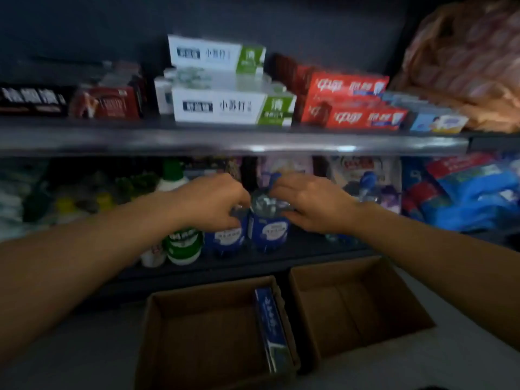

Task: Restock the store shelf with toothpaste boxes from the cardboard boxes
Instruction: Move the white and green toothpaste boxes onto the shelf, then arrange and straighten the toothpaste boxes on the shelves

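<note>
Both hands, left hand (209,202) and right hand (312,202), pinch blue-labelled clear plastic bottles (268,225) on the lower shelf; one blue toothpaste box (271,330) waits in the near-left brown cardboard box (174,333). A careless tug could topple neighbouring bottles.

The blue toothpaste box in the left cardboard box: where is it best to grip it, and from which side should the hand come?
Probably pinch the blue toothpaste box across its long narrow faces near the middle, coming from above. It stands on edge against the right wall of the left cardboard box, so only its top edge and left face are free.
</note>
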The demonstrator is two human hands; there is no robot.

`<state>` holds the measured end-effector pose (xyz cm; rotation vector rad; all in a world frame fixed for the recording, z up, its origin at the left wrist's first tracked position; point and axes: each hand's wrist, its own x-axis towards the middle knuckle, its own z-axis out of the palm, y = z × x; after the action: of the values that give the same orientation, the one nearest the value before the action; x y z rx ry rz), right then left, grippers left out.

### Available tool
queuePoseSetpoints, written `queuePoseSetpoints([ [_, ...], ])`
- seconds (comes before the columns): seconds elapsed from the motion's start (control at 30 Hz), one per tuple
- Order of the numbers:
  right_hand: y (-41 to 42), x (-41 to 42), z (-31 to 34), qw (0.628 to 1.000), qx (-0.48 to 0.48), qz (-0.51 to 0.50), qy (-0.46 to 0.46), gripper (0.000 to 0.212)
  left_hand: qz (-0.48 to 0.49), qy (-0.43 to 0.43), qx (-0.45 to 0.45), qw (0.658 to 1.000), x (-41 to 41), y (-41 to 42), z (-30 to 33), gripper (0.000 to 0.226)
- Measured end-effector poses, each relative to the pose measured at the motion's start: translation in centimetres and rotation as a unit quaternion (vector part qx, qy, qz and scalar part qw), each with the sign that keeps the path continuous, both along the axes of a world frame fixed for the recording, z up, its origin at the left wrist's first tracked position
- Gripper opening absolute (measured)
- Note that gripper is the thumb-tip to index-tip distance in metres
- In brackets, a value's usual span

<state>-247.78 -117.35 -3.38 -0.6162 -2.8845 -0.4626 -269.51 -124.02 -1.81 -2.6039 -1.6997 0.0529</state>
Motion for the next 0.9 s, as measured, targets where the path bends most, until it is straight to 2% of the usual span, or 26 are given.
queuePoseSetpoints([
  [0.13, -1.2, 0.9, -7.1, 0.997, -0.070, 0.013, -0.036, 0.038, -0.012, 0.005, -0.090, 0.996, 1.2, -0.7, -7.6, 0.037],
  [0.27, -1.5, 1.4, -12.7, 0.989, -0.123, 0.010, -0.086, 0.037, -0.014, -0.037, -0.150, 0.988, 2.3, -0.8, -13.7, 0.022],
  [0.43, -1.0, 2.5, -16.2, 0.983, -0.152, -0.013, -0.099, 0.036, -0.033, 0.005, -0.197, 0.980, 4.2, 0.4, -19.6, 0.018],
  [0.6, 0.2, 4.1, -17.3, 0.979, -0.166, -0.036, -0.114, 0.043, -0.073, 0.006, -0.246, 0.966, 5.5, 3.0, -24.1, 0.044],
  [0.73, 1.1, 5.1, -17.5, 0.977, -0.175, -0.046, -0.114, 0.043, -0.123, 0.014, -0.236, 0.964, 5.9, 4.9, -27.2, 0.061],
  [0.9, 1.6, 5.2, -18.6, 0.974, -0.180, -0.053, -0.128, 0.044, -0.190, 0.059, -0.245, 0.949, 6.6, 6.2, -29.6, 0.061],
])
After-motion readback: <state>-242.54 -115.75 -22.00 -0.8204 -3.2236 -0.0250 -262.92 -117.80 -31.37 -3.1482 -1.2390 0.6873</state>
